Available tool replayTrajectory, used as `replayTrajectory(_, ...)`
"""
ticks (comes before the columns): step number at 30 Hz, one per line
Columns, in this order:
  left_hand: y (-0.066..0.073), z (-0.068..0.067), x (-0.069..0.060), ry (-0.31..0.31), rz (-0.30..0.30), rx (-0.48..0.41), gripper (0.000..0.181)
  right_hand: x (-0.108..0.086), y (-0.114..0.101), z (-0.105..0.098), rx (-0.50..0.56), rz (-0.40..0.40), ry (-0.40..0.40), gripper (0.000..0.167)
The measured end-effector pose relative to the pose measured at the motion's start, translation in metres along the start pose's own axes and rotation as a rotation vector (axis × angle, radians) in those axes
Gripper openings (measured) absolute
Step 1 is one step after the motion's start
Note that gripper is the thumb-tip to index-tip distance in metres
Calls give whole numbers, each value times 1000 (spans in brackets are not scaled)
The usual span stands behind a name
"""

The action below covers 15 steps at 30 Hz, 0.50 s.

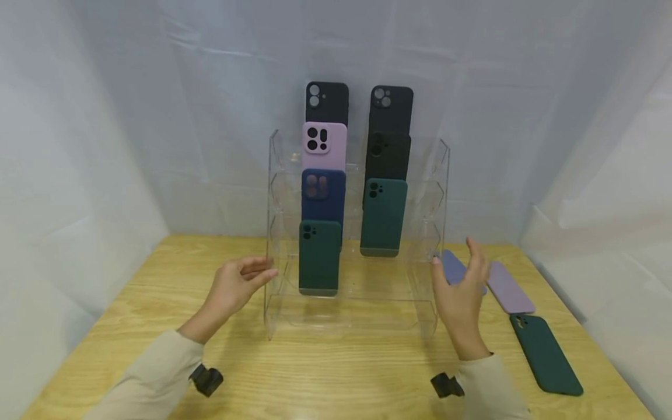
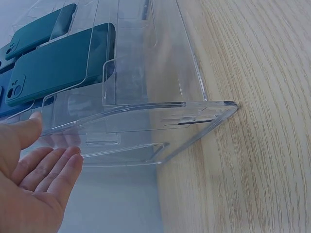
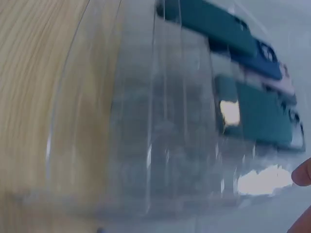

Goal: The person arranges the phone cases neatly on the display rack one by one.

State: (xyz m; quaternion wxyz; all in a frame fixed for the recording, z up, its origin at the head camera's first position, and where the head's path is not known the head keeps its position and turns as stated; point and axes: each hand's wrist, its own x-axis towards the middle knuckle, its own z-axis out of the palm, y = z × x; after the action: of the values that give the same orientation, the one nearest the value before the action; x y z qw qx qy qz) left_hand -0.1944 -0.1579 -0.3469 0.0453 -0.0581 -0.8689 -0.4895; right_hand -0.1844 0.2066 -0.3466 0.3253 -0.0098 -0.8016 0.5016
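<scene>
A transparent tiered acrylic stand [image 1: 378, 291] holds phone cases in two columns. The left column has a black case [image 1: 336, 109], a lilac case [image 1: 328, 161], a navy blue case [image 1: 331, 204] and a dark green case [image 1: 319, 256]. In the right column are a black case [image 1: 394, 116], another dark case [image 1: 391, 157] and a teal green case [image 1: 383, 216]. My left hand [image 1: 231, 289] is at the stand's left side panel, fingers fairly straight and thumb apart. By the right side panel, my right hand [image 1: 462, 300] has its thumb and fingers spread. Contact with the panels is unclear.
Right of the stand on the wooden table [image 1: 346, 373] lie a periwinkle case [image 1: 452, 268], partly behind my right hand, a lilac case [image 1: 509, 289] and a dark green case [image 1: 546, 356]. White sheeting [image 1: 220, 116] encloses the back and sides.
</scene>
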Motion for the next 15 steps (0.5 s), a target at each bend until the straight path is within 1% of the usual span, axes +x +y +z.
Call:
replayTrajectory(3,-1,0,0,1,-4,1,45,8,19,-15,-34,65,2,67)
replayTrajectory(6,-2,-1,1,0,-11,2,45,18,40,-26,-76,130,-45,70)
replayTrajectory(9,-3,0,1,2,-10,6,45,30,64,-32,-129,177,-129,73)
replayTrajectory(12,-3,0,1,6,-4,7,44,41,88,-35,-173,213,-231,77)
replayTrajectory(15,-3,1,1,9,4,7,44,51,111,-37,-209,227,-346,82)
